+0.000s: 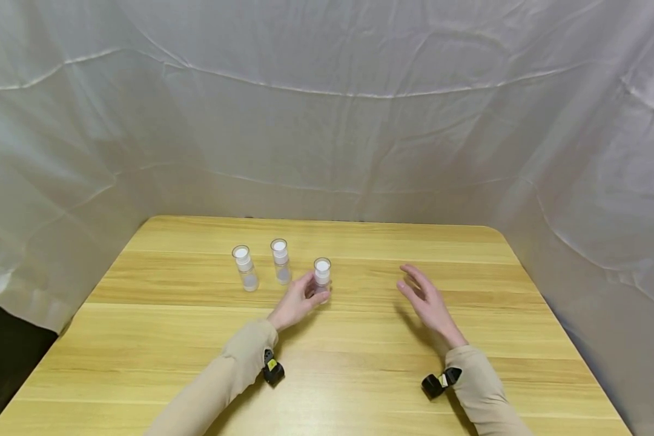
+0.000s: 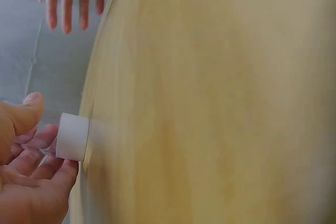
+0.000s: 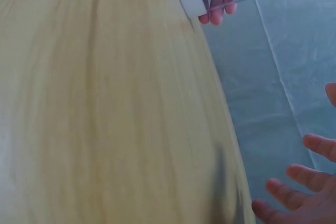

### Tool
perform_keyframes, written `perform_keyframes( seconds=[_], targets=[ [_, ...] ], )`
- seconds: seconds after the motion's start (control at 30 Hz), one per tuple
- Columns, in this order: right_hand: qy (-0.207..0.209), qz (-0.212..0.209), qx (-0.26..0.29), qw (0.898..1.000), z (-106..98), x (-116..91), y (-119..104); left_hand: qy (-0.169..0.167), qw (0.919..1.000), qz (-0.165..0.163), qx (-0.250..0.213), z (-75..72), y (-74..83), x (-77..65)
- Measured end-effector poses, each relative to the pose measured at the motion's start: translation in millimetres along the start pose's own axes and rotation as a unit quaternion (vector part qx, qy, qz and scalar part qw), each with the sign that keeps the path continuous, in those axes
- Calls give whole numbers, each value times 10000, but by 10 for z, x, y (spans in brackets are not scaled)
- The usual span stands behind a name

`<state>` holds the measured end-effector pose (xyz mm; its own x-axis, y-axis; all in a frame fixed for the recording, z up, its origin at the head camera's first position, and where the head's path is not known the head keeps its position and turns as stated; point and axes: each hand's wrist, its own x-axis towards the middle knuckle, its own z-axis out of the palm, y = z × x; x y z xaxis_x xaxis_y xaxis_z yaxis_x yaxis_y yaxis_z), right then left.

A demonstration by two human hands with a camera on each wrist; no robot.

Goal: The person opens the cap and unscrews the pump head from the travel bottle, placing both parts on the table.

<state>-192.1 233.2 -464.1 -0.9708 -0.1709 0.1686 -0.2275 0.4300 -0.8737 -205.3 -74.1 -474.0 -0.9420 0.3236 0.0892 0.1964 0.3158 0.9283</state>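
Note:
My left hand (image 1: pixel 295 304) holds a small clear bottle (image 1: pixel 322 271) with a white top under a clear cap, its thumb and fingers around the lower body. The bottle stands upright, its white base (image 2: pixel 72 137) close to the tabletop in the left wrist view. Between the fingers, part of the clear body is hidden. To the right, my right hand (image 1: pixel 432 310) hovers over the table with fingers spread and nothing in it. The right wrist view shows those spread fingers (image 3: pixel 310 178) at the lower right.
Two similar bottles stand upright left of the held one: one farther left (image 1: pixel 244 268), the other closer (image 1: pixel 280 261). They rest on a wooden table (image 1: pixel 360 375). Pale grey fabric (image 1: pixel 327 133) hangs behind the table and along both sides.

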Motion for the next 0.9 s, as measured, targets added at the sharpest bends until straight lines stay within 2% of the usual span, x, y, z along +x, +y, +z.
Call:
perform_keyframes(
  seconds=[0.2,0.37,0.53,0.77,0.9],
  targets=[
    [57,-191,106,9997,55,-5,-67,-537,9984,156,-42,72,26,-95],
    [43,-544,140,9984,114,-10,-171,-1072,9937,318,-116,106,63,-153],
    [-145,-976,191,9949,204,-23,-295,-1372,9894,455,-114,132,81,-179],
    [-401,-1755,566,9820,335,-45,-447,-1773,9829,478,-153,161,120,-194],
    [-607,-2067,836,9729,410,-35,-513,-1867,9810,473,-239,177,123,-190]
  ],
)
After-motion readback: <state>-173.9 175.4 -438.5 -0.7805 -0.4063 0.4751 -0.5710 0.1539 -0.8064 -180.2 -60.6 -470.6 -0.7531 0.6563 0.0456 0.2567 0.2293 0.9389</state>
